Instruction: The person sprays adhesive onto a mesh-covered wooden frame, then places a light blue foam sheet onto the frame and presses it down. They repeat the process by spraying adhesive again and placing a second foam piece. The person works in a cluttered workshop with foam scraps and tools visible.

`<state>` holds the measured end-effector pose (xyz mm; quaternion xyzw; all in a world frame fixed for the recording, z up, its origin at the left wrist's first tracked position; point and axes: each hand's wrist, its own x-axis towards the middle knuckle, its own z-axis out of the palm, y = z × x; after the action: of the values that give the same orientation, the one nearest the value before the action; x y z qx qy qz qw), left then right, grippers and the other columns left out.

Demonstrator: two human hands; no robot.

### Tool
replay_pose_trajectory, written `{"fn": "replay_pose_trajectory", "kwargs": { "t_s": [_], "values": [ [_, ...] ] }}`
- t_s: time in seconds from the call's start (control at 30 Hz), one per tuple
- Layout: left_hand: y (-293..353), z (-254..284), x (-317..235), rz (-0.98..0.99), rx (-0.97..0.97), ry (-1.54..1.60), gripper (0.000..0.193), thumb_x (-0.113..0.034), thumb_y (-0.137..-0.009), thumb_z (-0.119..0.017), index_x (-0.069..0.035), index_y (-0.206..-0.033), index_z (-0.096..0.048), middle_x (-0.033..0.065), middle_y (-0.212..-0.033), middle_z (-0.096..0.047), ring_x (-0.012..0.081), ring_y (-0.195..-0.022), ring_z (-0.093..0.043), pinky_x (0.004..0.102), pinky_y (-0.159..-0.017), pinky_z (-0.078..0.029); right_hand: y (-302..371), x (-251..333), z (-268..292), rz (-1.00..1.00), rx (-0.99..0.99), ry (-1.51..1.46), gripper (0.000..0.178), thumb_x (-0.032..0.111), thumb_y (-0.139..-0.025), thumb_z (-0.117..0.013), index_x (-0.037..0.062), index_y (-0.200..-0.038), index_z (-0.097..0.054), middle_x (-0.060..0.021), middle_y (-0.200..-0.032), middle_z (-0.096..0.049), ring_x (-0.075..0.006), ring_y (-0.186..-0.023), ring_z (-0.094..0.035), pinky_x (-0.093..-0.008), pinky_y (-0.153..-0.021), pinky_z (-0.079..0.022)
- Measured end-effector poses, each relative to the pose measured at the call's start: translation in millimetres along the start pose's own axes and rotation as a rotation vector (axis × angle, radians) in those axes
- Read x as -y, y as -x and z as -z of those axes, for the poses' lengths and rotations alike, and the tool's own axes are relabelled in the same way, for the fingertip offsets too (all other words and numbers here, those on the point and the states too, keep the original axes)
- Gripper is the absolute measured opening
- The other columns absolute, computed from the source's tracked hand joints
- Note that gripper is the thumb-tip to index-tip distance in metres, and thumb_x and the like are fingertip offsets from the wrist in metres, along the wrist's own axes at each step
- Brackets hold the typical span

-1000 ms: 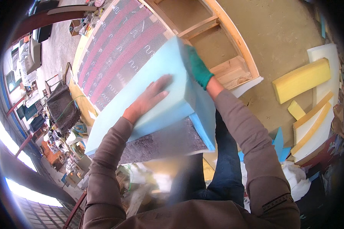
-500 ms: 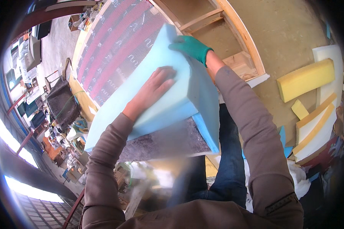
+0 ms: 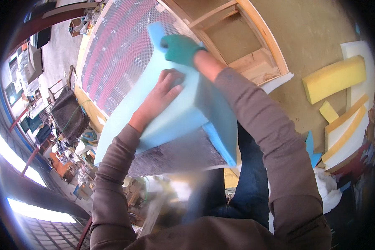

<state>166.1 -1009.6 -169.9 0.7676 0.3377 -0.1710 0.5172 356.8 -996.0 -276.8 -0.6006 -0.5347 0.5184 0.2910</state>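
A light-blue foam sheet drapes over a block-like part, bending down along its near and right sides. Below its near edge shows a dark grey, fuzzy face. My bare left hand presses on top of the foam, its fingers bent into the surface and the thumb apart. In a green glove, my right hand is closed around the sheet's far edge, and a narrow foam flap sticks up beyond it. Motion blurs the glove and the foam near it; the fingertips under the foam are hidden.
Beyond the foam lies a wooden frame with mesh over wavy springs and reddish bands. Yellow foam and white foam pieces lie on the floor at right. A dark covered piece and clutter stand at left.
My right hand has moved left, drawing the foam's far edge and flap the same way. My left hand has shifted slightly left, and its fingers are more bent.
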Motion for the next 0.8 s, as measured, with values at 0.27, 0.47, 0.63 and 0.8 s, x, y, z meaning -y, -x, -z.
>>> {"fn": "replay_pose_trajectory", "kwargs": {
  "t_s": [0.27,0.47,0.63,0.8],
  "values": [
    [-2,4,-3,-0.009,0.017,0.034,0.050,-0.046,-0.114,-0.046,-0.007,-0.144,-0.052,0.0161,-0.153,-0.043,0.0324,-0.148,-0.042,0.0437,-0.121,-0.036,17,-72,22,-0.201,-0.100,-0.710,0.047,0.035,-0.095,-0.069,0.0038,-0.130,-0.066,-0.0159,-0.117,-0.074,-0.0232,-0.103,-0.069,-0.0404,-0.093,-0.056],
    [-24,23,-11,0.073,-0.067,-0.115,0.048,-0.045,-0.113,-0.051,-0.001,-0.123,-0.067,0.0144,-0.117,-0.070,0.0255,-0.119,-0.067,0.0391,-0.107,-0.050,43,-90,11,-0.171,-0.126,-0.778,0.036,0.031,-0.105,-0.061,0.0076,-0.134,-0.062,-0.0065,-0.116,-0.066,-0.0164,-0.099,-0.065,-0.0339,-0.094,-0.055],
    [-94,23,-9,0.245,-0.100,-0.258,0.057,-0.050,-0.111,-0.051,0.002,-0.096,-0.071,0.0100,-0.082,-0.071,0.0229,-0.078,-0.069,0.0399,-0.078,-0.055,80,-104,-7,-0.204,-0.512,-1.035,0.033,0.026,-0.108,-0.059,0.0044,-0.133,-0.062,-0.0068,-0.123,-0.067,-0.0195,-0.110,-0.067,-0.0350,-0.102,-0.053],
    [-122,15,-13,0.411,-0.094,-0.296,0.070,-0.064,-0.101,-0.053,0.002,-0.096,-0.076,0.0242,-0.091,-0.075,0.0416,-0.092,-0.072,0.0493,-0.087,-0.054,112,-155,-9,-0.133,-0.784,-1.112,0.034,0.025,-0.109,-0.058,0.0021,-0.134,-0.062,-0.0077,-0.128,-0.068,-0.0215,-0.120,-0.065,-0.0359,-0.108,-0.051]
  ]
}}
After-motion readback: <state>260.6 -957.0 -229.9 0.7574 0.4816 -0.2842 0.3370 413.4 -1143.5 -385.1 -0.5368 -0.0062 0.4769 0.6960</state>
